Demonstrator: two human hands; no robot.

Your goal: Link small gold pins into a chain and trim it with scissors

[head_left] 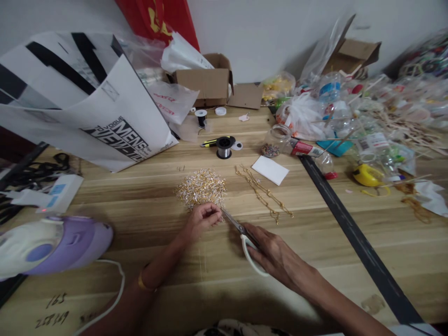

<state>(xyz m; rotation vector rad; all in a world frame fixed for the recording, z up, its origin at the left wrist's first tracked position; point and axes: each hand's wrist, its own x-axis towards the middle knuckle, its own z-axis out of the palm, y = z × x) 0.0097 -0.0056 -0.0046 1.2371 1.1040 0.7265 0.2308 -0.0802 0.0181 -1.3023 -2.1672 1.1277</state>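
My right hand (268, 249) grips white-handled scissors (247, 235), whose blades reach toward the fingertips of my left hand. The fingers of my left hand (206, 215) are pinched together at the near edge of the bead pile; what they hold is too small to make out. That pile (201, 186) is a heap of small gold and silvery pieces on the wooden table (196, 298). To the right lie gold beaded chains (262, 193). Behind the pile stands a spool of fine silvery wire (224, 148).
A white paper bag (115, 116) stands at the left, above a purple-and-white appliance (73, 242) with a white cord. At the right are a clear jar of beads (276, 142), a white card (270, 170), a yellow tape measure (367, 175) and plastic clutter. A cardboard box (205, 84) sits at the back.
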